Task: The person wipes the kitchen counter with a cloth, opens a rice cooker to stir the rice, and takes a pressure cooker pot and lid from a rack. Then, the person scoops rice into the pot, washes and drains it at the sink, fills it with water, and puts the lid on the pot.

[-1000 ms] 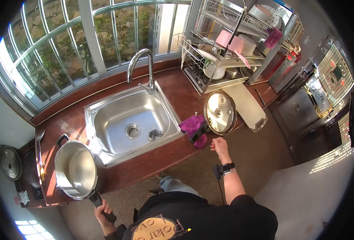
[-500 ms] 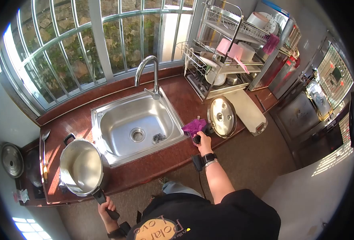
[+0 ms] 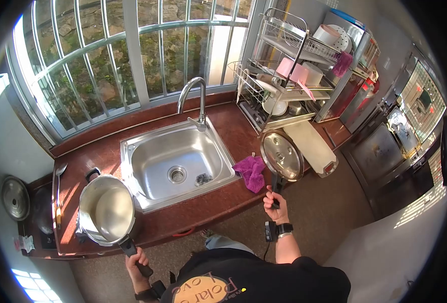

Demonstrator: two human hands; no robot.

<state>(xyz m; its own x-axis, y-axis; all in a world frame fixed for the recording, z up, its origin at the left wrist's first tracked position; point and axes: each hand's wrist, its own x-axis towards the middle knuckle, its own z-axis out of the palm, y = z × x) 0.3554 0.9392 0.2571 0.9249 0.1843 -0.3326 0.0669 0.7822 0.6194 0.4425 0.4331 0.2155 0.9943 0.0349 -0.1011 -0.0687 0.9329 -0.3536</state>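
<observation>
My left hand (image 3: 137, 259) is closed around the long black handle of a pressure cooker pot (image 3: 105, 211), whose open, bare metal inside faces me. The pot is at the left end of the counter, beside the sink. To the right, my right hand (image 3: 276, 203) grips the black handle of the pressure cooker lid (image 3: 282, 155). The shiny lid, with fittings on its top, is tilted upright over the counter's right part. A crumpled purple cloth (image 3: 252, 172) lies just left of it, by the sink's edge.
The steel sink (image 3: 218, 178) has a curved faucet (image 3: 199, 98) and a dark scrubber (image 3: 202, 179) inside. A dish rack (image 3: 296, 93) and a pale cutting board (image 3: 311, 146) stand at the right. At the left are a long spoon (image 3: 58, 194) and a round metal lid (image 3: 16, 198).
My right hand has moved right and toward me along with the lid, turning its handle downward. The purple cloth now shows fully. My left hand and the pot look nearly unmoved.
</observation>
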